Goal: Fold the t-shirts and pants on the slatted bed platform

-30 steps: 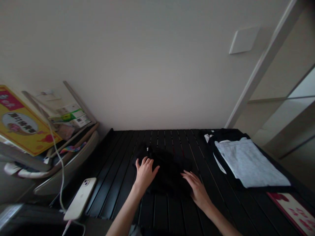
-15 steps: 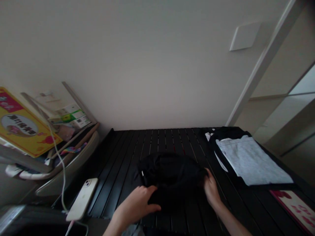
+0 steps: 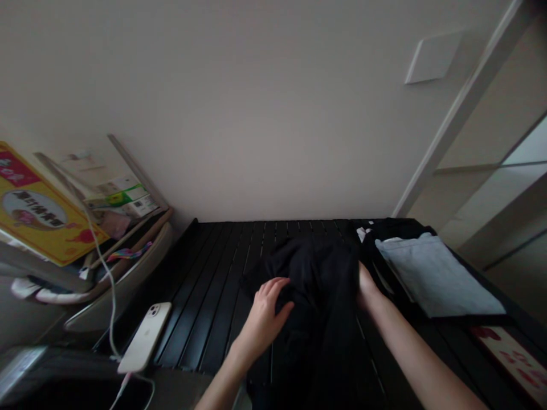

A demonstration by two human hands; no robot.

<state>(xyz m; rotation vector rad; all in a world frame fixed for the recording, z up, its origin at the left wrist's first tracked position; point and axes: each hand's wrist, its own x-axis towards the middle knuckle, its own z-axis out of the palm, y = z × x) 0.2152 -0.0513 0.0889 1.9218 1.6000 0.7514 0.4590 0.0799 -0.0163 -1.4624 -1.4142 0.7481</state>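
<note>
A rumpled black garment [image 3: 316,285] lies over the dark slatted surface, its lower part reaching toward me. My left hand [image 3: 270,307] is at its left side, thumb and fingers apart, fingertips touching or just over the cloth. At the right edge my right hand [image 3: 367,287] holds the garment, with its fingers mostly hidden behind the fabric. What kind of clothing it is I cannot make out.
Folded clothes with a light grey piece [image 3: 440,279] on top lie at the right. A red and white box [image 3: 510,359] is below them. At the left are a white phone [image 3: 145,336] on a cable and a bin [image 3: 123,279] holding a yellow box [image 3: 40,210].
The black garment has been lifted and spread taller, its far edge now closer to the wall. Both hands have moved forward, and the left has shifted slightly right.
</note>
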